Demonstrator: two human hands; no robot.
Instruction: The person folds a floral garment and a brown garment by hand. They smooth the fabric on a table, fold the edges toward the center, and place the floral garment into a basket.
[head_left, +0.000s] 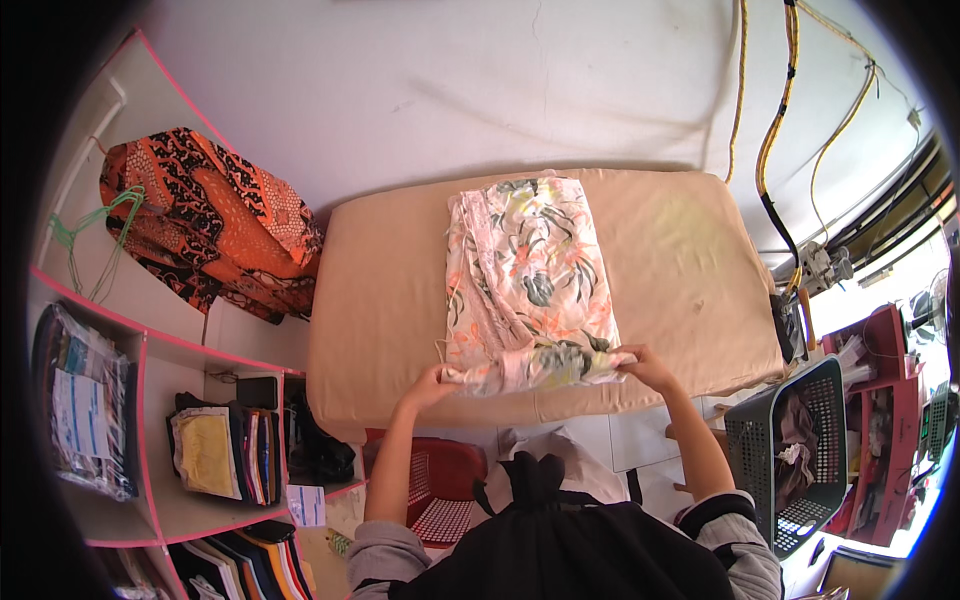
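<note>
A white floral-print garment (536, 262) with pink lace trim lies in a long folded panel across the padded table (375, 292), which has a tan cloth cover. Its near end is lifted and turned over at the table's front edge, slightly blurred. My left hand (433, 388) grips the left corner of this end. At the right corner, my right hand (646, 367) pinches the same fabric. The far part of the garment rests flat on the cover.
An orange and black batik garment (225, 225) hangs at the left, above shelves (214, 525) of folded clothes. A green plastic basket (784, 450) holding cloth stands at the right, below an iron (787, 326). A red plastic chair (450, 469) is under the table's front edge.
</note>
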